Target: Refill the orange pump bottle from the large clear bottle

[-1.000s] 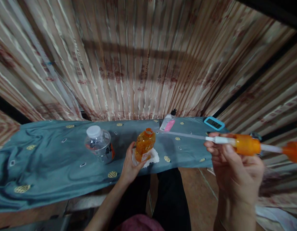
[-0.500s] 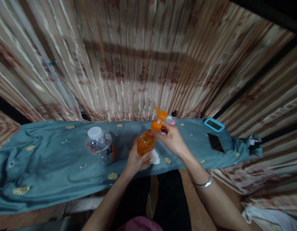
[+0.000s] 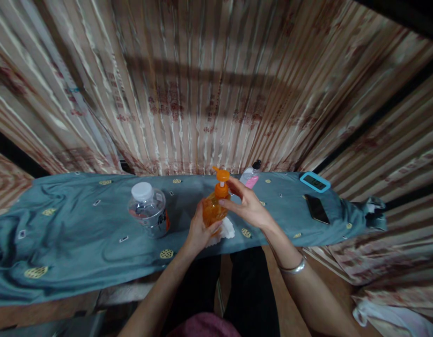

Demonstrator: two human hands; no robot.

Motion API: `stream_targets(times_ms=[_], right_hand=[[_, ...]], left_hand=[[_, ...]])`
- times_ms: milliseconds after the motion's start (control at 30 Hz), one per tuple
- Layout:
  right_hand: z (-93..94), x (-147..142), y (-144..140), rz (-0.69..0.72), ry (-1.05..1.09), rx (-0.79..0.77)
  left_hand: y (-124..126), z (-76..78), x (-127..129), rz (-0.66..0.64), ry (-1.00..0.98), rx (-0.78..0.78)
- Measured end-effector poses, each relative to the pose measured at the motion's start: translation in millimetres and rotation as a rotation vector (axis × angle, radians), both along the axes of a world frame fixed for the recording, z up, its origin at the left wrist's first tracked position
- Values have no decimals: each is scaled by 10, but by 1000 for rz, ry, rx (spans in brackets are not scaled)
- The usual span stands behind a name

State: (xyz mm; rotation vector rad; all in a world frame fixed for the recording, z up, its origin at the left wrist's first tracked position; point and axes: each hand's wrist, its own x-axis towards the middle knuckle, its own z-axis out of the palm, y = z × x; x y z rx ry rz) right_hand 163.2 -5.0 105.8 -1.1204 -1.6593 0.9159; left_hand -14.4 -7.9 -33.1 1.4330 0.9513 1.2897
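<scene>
An orange see-through pump bottle (image 3: 212, 209) stands slightly tilted over the front of the cloth, with my left hand (image 3: 199, 231) wrapped around its body from the left. Its orange pump head (image 3: 222, 182) sits at the bottle's neck, spout pointing away to the left. My right hand (image 3: 249, 206) has thumb and fingers around the pump's collar from the right. Below the bottle lies a white tissue (image 3: 227, 229), partly covered. Behind my right hand is a clear bottle with a black cap and pink label (image 3: 250, 178).
A large clear plastic bottle with a white lid (image 3: 148, 210) stands to the left on the teal patterned cloth (image 3: 79, 224). At the right lie a blue-framed digital clock (image 3: 314, 182) and a dark phone (image 3: 317, 209). Striped curtains (image 3: 188, 93) hang close behind.
The pump head has come down from above the bottle onto its neck, my right hand moving with it. More of the black-capped bottle shows now. My left hand keeps its hold.
</scene>
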Motion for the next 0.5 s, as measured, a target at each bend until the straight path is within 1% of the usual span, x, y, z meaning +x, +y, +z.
stream_targets(times_ms=[133,233,300,400,433,500], right_hand=[[100,9,62,70,-110,-6],[89,37,112,153,-34,-54],[51,53,119,165,21,-68],[8,24,87,96,-16,-32],[4,-8,67,45,-53,-10],[11,-99,20,-108,-150,39]], left_hand=[[0,-3,-11,-13,6,4],[-3,-8,-21,-16,18,-8],[-6,-5,-23,-7,18,-14],[-7,22,-15,-7,6,1],[-6,36,-12,-9,6,8],[-1,61,-10,-9,15,17]])
